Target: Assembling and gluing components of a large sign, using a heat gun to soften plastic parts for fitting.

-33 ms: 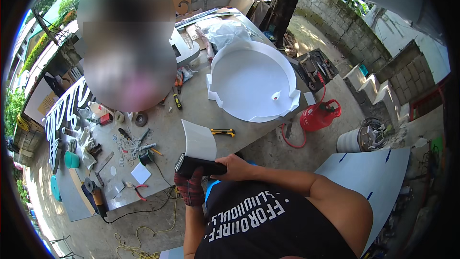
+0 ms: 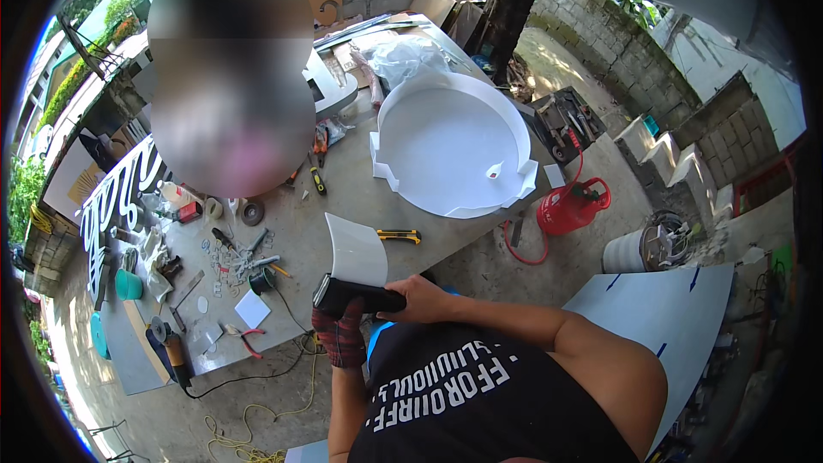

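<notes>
In front of my body, my left hand (image 2: 341, 336), in a dark red and black glove, is closed round the underside of a black flat object (image 2: 353, 295) with a pale edge at its left end; I cannot tell its kind. My bare right hand (image 2: 422, 298) grips the right end of the same object, fingers partly hidden. A curved white strip (image 2: 357, 250) stands up from behind or within it, over the table edge; how they join is hidden. A yellow and black utility knife (image 2: 399, 237) lies just right of the strip on the table (image 2: 300, 227).
A large round white shape with an upright rim (image 2: 450, 150) rests on the table's far right. Pliers (image 2: 250, 343), tape (image 2: 252, 213) and an angle grinder (image 2: 176, 358) lie at left. Beyond the table's right edge stands a red gas cylinder (image 2: 574, 207). A blurred person is across the table.
The blurred patch over the person across the table has shifted slightly. My hands and what they hold have not visibly moved.
</notes>
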### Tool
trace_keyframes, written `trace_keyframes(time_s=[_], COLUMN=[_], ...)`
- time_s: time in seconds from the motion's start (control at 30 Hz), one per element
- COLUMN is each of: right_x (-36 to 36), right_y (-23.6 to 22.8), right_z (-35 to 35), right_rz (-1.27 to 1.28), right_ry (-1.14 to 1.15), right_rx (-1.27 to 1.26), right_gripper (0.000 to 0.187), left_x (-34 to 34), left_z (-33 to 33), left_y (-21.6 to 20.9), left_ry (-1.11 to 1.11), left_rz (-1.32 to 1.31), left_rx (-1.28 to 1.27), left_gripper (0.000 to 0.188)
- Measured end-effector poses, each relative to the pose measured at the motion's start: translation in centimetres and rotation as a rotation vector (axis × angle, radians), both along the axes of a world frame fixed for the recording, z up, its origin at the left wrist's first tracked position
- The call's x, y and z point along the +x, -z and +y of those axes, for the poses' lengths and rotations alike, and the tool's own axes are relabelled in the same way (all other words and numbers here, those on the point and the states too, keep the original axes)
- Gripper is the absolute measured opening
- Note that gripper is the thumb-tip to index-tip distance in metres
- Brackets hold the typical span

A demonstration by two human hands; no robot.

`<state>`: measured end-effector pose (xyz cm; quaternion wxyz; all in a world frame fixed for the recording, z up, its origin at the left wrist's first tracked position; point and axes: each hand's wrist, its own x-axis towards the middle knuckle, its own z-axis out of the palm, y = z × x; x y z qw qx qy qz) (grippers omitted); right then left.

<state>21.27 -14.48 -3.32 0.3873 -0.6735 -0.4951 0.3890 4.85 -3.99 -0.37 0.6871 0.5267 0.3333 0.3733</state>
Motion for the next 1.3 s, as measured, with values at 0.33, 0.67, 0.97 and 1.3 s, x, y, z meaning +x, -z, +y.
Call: trace_keyframes(time_s=[0.33, 0.67, 0.97, 1.3], right_x=[-0.5, -0.3, -0.2, -0.4], right_y=[0.5, 0.1, 0.5, 0.3], right_z=[-0.3, -0.7, -1.0, -1.5], right_rz=[0.048, 0.042, -0.059, -0.042], right_ry=[0.026, 0.065, 0.057, 0.049], right_rx=[0.040, 0.020, 0.056, -0.080], right_gripper=[0.030, 0.032, 0.031, 0.037], left_x=[-0.1, -0.5, -0.8, -1.2], left_z=[0.1, -0.8, -1.2, -1.9], left_y=[-0.4, 0.4, 2.0, 2.4], left_ry=[0.024, 0.113, 0.061, 0.040], left_rz=[-0.036, -0.025, -0.070, -0.037], left_rx=[-0.032, -0.140, -0.230, -0.252], left_gripper=[0.045, 0.055, 0.051, 0.050])
